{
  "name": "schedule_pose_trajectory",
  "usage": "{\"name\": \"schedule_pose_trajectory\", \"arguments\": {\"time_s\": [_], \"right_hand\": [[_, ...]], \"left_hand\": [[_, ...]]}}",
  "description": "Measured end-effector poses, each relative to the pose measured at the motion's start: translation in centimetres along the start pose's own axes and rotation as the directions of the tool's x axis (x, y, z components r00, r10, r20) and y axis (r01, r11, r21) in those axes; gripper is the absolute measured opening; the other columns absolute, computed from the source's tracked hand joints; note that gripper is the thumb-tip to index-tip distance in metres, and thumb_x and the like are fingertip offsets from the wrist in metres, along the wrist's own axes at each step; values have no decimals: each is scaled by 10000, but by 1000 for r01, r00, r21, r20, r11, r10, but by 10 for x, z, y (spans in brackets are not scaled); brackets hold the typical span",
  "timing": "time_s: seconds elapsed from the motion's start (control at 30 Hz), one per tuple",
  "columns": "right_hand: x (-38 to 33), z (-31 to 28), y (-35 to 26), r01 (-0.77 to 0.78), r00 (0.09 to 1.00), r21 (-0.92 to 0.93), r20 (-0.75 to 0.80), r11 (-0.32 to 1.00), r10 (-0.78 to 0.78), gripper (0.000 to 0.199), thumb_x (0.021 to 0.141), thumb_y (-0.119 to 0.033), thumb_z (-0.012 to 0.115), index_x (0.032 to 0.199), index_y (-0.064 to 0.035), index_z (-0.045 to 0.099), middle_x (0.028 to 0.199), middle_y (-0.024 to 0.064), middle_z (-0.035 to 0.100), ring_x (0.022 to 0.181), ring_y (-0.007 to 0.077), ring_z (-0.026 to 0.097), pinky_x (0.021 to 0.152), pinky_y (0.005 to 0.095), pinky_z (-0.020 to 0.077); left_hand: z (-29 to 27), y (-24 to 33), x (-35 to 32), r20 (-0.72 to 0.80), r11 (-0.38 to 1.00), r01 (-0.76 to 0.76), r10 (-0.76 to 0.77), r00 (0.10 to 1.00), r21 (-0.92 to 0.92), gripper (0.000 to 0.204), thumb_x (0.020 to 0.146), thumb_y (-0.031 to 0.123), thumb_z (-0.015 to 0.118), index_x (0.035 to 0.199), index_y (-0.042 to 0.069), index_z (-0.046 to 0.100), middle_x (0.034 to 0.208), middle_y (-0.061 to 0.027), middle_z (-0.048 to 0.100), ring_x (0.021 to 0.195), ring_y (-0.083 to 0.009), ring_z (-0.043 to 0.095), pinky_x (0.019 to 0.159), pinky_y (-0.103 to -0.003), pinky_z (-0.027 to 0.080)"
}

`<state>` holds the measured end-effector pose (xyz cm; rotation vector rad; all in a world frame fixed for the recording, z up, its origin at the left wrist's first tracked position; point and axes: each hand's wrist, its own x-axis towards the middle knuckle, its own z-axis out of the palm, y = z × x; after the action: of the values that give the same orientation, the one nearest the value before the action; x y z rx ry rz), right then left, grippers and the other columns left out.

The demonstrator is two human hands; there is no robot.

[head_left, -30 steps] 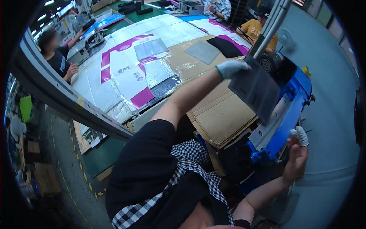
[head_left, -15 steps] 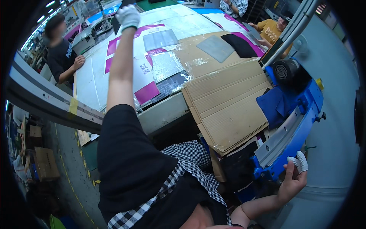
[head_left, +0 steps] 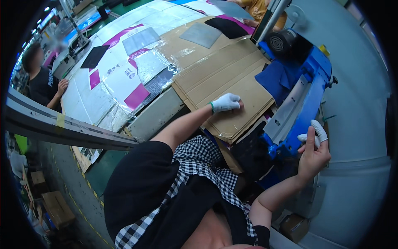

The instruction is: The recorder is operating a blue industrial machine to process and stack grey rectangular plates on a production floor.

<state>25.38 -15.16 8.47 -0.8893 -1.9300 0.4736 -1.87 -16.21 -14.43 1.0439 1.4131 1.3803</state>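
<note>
My left hand (head_left: 227,103), in a white glove with bare skin at a fingertip, is over the brown cardboard (head_left: 224,76). Its fingers are curled, and nothing shows in them; whether it touches the cardboard is unclear. At the right, my right hand (head_left: 316,152) is raised beside the blue machine frame (head_left: 304,114). White coverings sit on some of its fingers, which are bent but apart, holding nothing visible. A black sheet (head_left: 95,57) lies at the table's left, with grey sheets (head_left: 141,40) and another black sheet (head_left: 226,27) farther right.
A dark motor (head_left: 281,42) tops the blue frame, next to a blue cloth (head_left: 273,79). A metal beam (head_left: 62,122) crosses at left. One person (head_left: 39,79) stands at the table's left edge, another (head_left: 259,12) at the far side. Boxes (head_left: 58,209) stand lower left.
My left hand has come back from beside the black sheet at the table's far left to above the cardboard. The black sheet stays on the table. My right hand's fingers have spread slightly. The view has shifted.
</note>
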Motion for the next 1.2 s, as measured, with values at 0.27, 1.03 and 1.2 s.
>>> {"name": "schedule_pose_trajectory", "arguments": {"time_s": [0.27, 1.03, 1.2], "right_hand": [[2, 0, -2, -11, 1000, -33, -28, 999, 10, 254, 841, -197, 619, 999, 2, 629, 621, 51, 619, 394, 64, 434, 380, 162, 341], [2, 2, 3, -136, 987, 10, -90, 991, 136, 203, 822, -68, 615, 999, 31, 616, 628, 67, 620, 372, 49, 403, 340, 152, 294], [5, 5, 4, -121, 984, 22, -132, 992, 123, 205, 817, -53, 614, 1002, 34, 614, 649, 75, 628, 374, 48, 401, 338, 154, 292]], "left_hand": [[7, -20, -15, -136, 995, 6, -19, 991, -97, 211, 871, 219, 527, 899, 19, 590, 722, -41, 587, 612, -105, 549, 563, -201, 451], [-163, -14, 131, -343, 64, 346, 391, 854, 936, 444, 838, 366, 500, 1085, -2, 493, 878, -171, 626, 789, -318, 611, 739, -404, 460], [-173, 29, 26, -508, 219, 499, -13, 861, 839, 485, 831, 393, 507, 1051, -39, 499, 829, -191, 635, 742, -345, 625, 702, -419, 478]]}}
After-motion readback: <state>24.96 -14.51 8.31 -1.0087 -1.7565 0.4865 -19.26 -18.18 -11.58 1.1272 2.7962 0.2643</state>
